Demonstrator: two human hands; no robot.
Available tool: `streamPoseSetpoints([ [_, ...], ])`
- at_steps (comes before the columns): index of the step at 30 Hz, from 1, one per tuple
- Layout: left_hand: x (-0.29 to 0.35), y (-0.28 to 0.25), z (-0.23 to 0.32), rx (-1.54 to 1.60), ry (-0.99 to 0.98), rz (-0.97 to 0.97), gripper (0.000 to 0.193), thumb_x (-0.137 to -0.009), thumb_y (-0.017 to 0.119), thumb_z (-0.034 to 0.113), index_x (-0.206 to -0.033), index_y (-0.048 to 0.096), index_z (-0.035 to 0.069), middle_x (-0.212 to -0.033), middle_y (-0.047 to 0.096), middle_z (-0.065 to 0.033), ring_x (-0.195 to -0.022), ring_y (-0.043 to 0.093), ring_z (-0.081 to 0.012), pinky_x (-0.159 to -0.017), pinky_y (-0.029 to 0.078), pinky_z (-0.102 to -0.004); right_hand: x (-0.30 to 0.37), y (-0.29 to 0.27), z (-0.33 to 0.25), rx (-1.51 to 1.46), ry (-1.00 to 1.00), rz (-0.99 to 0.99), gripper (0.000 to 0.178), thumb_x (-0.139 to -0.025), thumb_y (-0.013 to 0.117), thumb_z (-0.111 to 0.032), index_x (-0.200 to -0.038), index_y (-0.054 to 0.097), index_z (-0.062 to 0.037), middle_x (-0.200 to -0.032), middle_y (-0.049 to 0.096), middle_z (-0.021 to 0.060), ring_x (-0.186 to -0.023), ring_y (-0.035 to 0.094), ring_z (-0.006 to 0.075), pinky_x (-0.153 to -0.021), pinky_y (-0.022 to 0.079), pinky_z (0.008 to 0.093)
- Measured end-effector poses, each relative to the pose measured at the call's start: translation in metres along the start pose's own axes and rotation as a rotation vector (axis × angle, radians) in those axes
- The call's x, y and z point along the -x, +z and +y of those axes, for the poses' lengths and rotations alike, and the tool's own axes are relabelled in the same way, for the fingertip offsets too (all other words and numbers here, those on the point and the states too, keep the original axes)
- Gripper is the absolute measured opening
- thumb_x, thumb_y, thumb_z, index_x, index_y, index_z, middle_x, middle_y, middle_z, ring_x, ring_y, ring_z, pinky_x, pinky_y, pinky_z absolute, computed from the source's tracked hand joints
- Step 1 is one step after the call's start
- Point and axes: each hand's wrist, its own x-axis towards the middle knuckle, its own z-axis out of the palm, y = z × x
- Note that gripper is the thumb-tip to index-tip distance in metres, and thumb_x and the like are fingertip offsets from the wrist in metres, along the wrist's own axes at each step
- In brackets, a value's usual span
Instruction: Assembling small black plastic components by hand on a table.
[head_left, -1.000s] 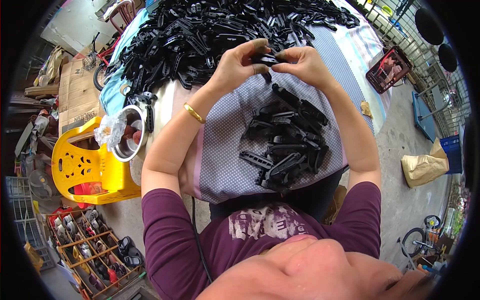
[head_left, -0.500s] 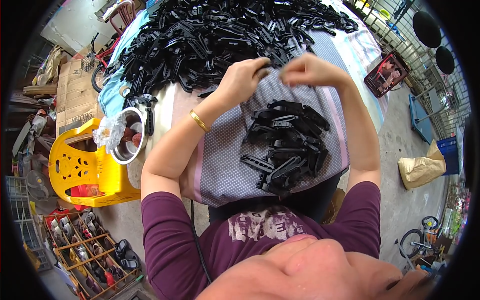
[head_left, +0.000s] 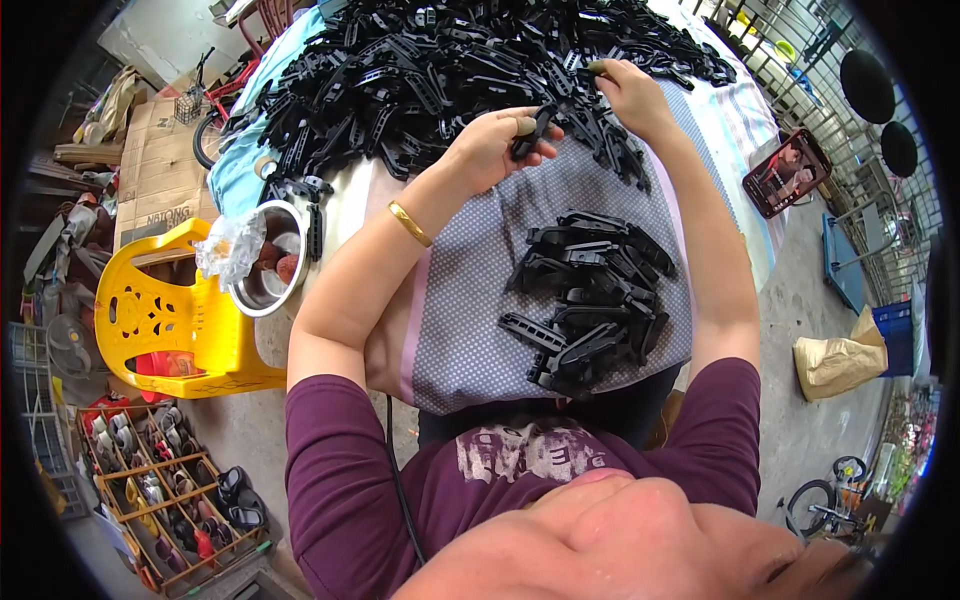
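Note:
My left hand (head_left: 488,150) is closed around a small black plastic piece (head_left: 536,130), held over the near edge of a big pile of black plastic clips (head_left: 400,75). To its right, my right hand (head_left: 640,100) reaches to the pile with thumb and fingers pinched; what lies between the fingertips I cannot make out. Several loose clips (head_left: 622,150) trail from the pile just below that hand. Closer to me, a smaller heap of the same black clips (head_left: 590,300) rests on a grey dotted cloth (head_left: 455,310) with pink stripes.
At the left a metal bowl (head_left: 296,292) holds reddish round fruit and a crumpled clear bag, beside a yellow plastic chair (head_left: 215,335). A phone (head_left: 787,175) stands at the right edge of the table. A brown paper sack (head_left: 840,362) sits on the floor.
My right hand has moved up and away to the pile's edge. My left hand has turned to show the black piece in its fingers. The view has shifted slightly.

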Motion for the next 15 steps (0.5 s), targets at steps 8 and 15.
streamPoseSetpoints([
  [8,-0.001,0.004,-0.015,0.129,0.262,-0.058,0.029,-0.088,0.050,0.002,-0.117,0.048,0.000,-0.107,0.058,-0.0098,-0.095,0.059,-0.0215,-0.085,0.050,-0.0361,0.042,-0.027,-0.092,-0.831,0.347,-0.211,0.026,-0.094,0.044,-0.019,-0.105,0.058,0.0002,-0.064,0.054,0.0010,-0.050,0.047,0.0055,-0.046,0.040,0.0201],
  [15,0.006,0.015,-0.019,-0.071,0.353,0.143,0.033,-0.082,0.044,-0.009,-0.113,0.052,0.000,-0.105,0.057,-0.0093,-0.092,0.058,-0.0144,-0.089,0.048,-0.0287,0.052,-0.015,-0.097,-0.767,0.346,-0.169,0.026,-0.094,0.045,-0.021,-0.099,0.060,0.0000,-0.063,0.056,0.0019,-0.045,0.045,0.0032,-0.041,0.039,0.0192],
])
